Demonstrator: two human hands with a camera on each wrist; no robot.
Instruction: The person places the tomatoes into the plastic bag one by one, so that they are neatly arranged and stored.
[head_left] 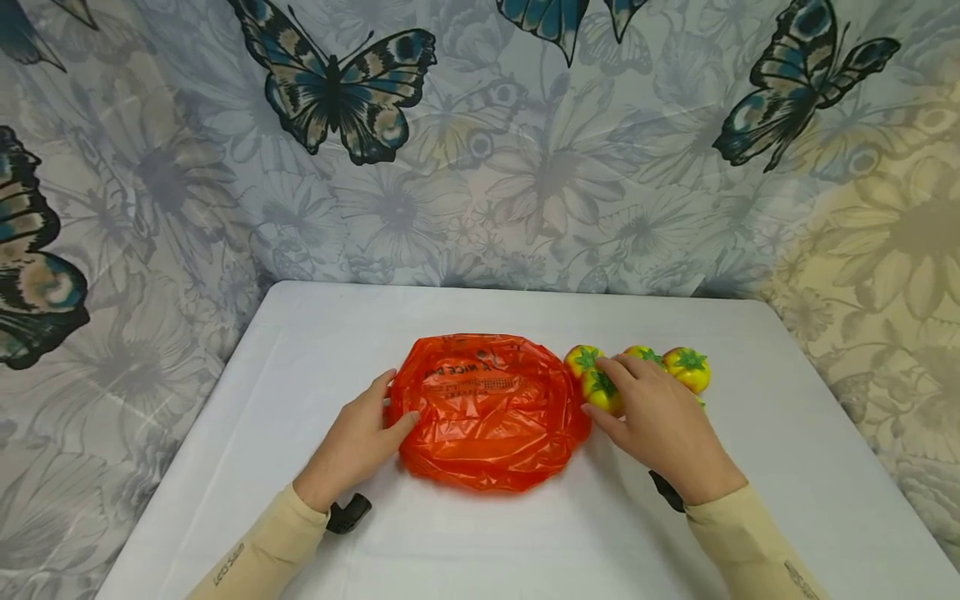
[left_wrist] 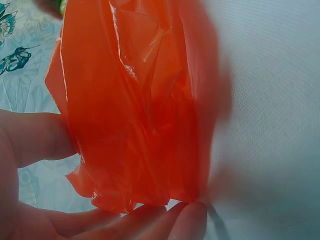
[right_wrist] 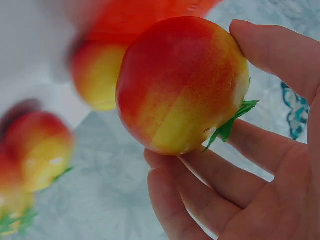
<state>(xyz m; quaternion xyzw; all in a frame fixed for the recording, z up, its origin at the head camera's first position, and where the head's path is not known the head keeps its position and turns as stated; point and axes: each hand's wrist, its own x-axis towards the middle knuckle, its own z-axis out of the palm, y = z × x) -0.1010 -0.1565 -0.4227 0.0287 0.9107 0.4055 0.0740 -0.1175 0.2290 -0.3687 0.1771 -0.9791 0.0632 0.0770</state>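
Note:
A crinkled red plastic bag (head_left: 487, 417) with dark print lies on the white table. At its left edge my left hand (head_left: 360, 437) holds it, thumb over the near side and fingers along the far side. The left wrist view shows the bag's red film (left_wrist: 135, 110) between thumb and fingers. My right hand (head_left: 663, 425) grips a red-and-yellow toy fruit (right_wrist: 180, 85) with a green leafy cap, close to the bag's right side. Another such fruit (head_left: 581, 358) sits just behind it, touching or overlapping the bag's edge in the head view.
More of the same fruits (head_left: 686, 369) stand beyond my right hand, partly hidden by it. The white table (head_left: 300, 333) reaches back to a floral cloth wall (head_left: 525, 200) with printed butterflies. Another cloth hangs along the left side.

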